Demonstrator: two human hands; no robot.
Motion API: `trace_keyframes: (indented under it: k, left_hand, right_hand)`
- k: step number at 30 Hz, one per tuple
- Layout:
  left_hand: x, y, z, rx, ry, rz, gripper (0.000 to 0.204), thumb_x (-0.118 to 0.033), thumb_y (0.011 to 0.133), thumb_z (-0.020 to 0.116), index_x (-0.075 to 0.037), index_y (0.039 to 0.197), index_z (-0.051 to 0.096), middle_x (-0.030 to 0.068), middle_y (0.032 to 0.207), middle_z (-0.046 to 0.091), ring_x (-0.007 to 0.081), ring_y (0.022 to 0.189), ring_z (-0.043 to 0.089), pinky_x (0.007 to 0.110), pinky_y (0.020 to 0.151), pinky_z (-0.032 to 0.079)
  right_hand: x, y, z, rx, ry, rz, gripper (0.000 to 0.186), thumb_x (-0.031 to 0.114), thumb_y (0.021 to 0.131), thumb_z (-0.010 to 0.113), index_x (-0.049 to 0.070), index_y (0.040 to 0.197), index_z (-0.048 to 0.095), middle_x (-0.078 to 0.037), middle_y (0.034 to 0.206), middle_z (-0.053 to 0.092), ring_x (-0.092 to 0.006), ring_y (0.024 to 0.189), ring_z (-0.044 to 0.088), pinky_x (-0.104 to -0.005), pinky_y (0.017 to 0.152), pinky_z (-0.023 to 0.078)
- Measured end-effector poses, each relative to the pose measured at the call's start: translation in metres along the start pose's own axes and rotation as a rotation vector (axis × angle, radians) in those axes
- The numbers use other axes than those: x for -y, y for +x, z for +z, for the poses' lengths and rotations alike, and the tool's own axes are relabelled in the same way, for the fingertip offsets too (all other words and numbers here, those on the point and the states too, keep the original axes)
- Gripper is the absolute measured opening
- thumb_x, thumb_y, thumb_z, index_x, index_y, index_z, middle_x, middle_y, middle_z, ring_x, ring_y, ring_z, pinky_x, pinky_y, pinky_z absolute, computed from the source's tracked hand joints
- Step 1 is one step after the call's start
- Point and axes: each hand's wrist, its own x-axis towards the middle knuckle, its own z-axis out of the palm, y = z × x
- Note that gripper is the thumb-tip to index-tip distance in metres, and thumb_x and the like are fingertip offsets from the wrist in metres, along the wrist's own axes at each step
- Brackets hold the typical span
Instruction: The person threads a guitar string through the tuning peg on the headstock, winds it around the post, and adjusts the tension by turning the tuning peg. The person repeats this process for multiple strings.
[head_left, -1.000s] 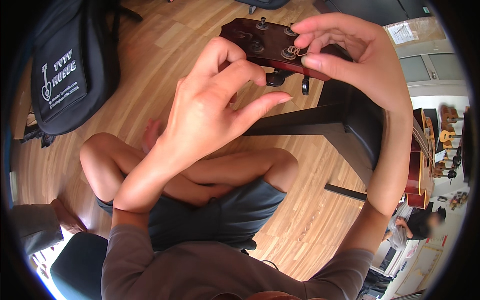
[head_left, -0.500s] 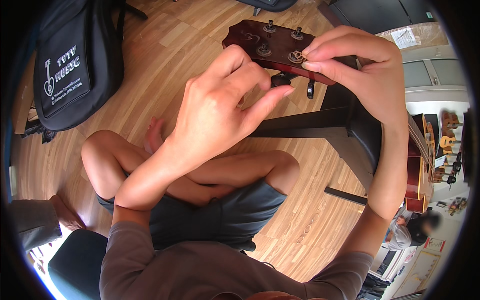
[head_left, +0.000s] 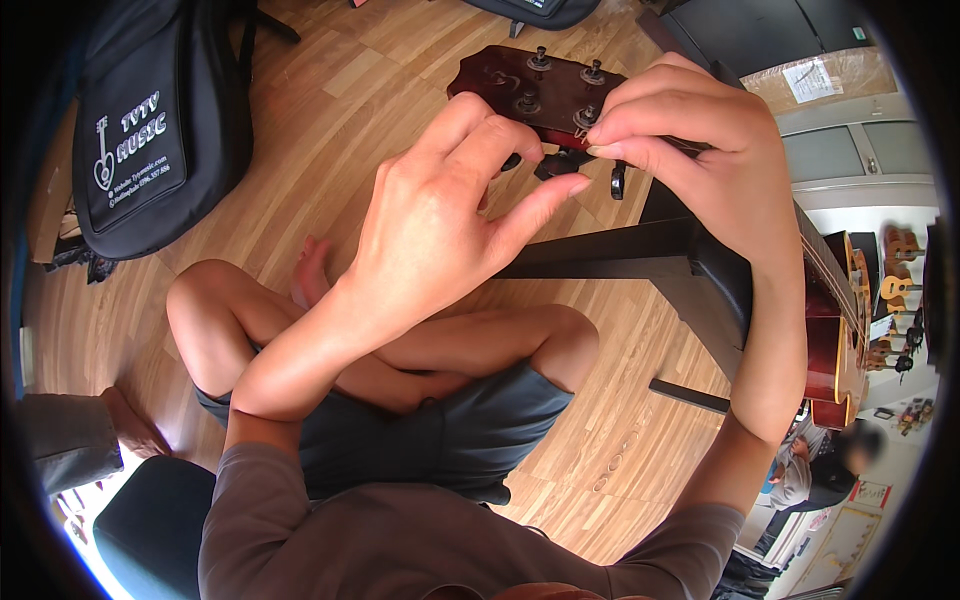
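A dark red guitar headstock (head_left: 505, 78) with several metal string posts (head_left: 540, 60) lies at the top middle. My left hand (head_left: 440, 200) is at its near edge, thumb and forefinger closed round a black tuning key (head_left: 565, 163), the thumb tip reaching past it. The other left fingers are curled. My right hand (head_left: 700, 140) pinches the thin, curled end of a string (head_left: 581, 134) beside the nearest right post. Another tuning key (head_left: 618, 180) hangs under the right fingertips. The right hand and forearm hide part of the neck; the guitar body (head_left: 828, 350) shows right of the forearm.
A black padded bench (head_left: 715, 270) with angled legs stands under the neck. A black guitar case (head_left: 160, 130) lies at upper left on the wooden floor (head_left: 380, 80). Another person's foot (head_left: 135, 425) is at left; a person (head_left: 835, 470) sits far right, near hanging ukuleles (head_left: 897, 285).
My right hand has drawn the string end from over the post toward the headstock's near edge. The tuning key at my left fingers sits at a different angle. My left hand has barely shifted.
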Motion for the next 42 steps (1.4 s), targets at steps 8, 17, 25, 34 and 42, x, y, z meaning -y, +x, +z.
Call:
trace_keyframes:
  k: [8, 17, 25, 34, 42]
  left_hand:
    - [-0.003, 0.000, 0.002, -0.003, 0.059, -0.012, 0.031, -0.027, 0.085, 0.087, -0.004, 0.093, 0.068, 0.0048, 0.085, 0.059, 0.0194, 0.057, 0.057, 0.033, 0.049, 0.047]
    - [0.000, 0.002, 0.004, -0.055, -0.012, 0.020, 0.024, -0.016, 0.082, 0.089, -0.005, 0.096, 0.073, 0.0013, 0.077, 0.057, 0.0081, 0.053, 0.046, 0.025, 0.047, 0.036]
    - [-0.006, 0.019, -0.007, -0.096, -0.042, 0.065, 0.021, -0.008, 0.086, 0.084, -0.006, 0.105, 0.076, -0.0006, 0.081, 0.058, 0.0036, 0.056, 0.046, 0.022, 0.048, 0.033]
    - [-0.004, 0.036, -0.015, 0.044, -0.119, 0.071, 0.024, -0.005, 0.089, 0.079, -0.010, 0.113, 0.078, -0.0009, 0.093, 0.063, 0.0022, 0.060, 0.051, 0.020, 0.050, 0.035]
    - [0.005, 0.024, -0.011, 0.084, -0.181, 0.085, 0.027, -0.001, 0.089, 0.078, -0.006, 0.116, 0.078, 0.0015, 0.095, 0.061, 0.0061, 0.068, 0.054, 0.022, 0.054, 0.041]
  right_hand:
    - [-0.004, -0.005, 0.005, -0.201, 0.333, 0.449, 0.012, 0.003, 0.097, 0.071, -0.004, 0.107, 0.073, -0.006, 0.104, 0.074, -0.0109, 0.098, 0.069, -0.0252, 0.088, 0.055]
    - [-0.004, -0.004, -0.001, -0.148, 0.329, 0.552, 0.016, 0.009, 0.097, 0.073, -0.001, 0.109, 0.075, -0.006, 0.100, 0.076, -0.0106, 0.094, 0.071, -0.0251, 0.086, 0.056]
    - [-0.003, -0.003, -0.006, -0.090, 0.437, 0.522, 0.015, 0.003, 0.094, 0.074, -0.002, 0.108, 0.073, -0.007, 0.102, 0.076, -0.0127, 0.096, 0.071, -0.0260, 0.088, 0.056]
    - [0.003, 0.003, -0.007, -0.024, 0.413, 0.474, 0.022, 0.000, 0.091, 0.075, -0.003, 0.112, 0.072, -0.009, 0.105, 0.074, -0.0138, 0.099, 0.069, -0.0277, 0.090, 0.056]
    - [-0.002, -0.004, -0.005, -0.045, 0.371, 0.432, 0.026, -0.002, 0.088, 0.076, -0.003, 0.113, 0.071, -0.008, 0.103, 0.073, -0.0141, 0.098, 0.069, -0.0279, 0.089, 0.055]
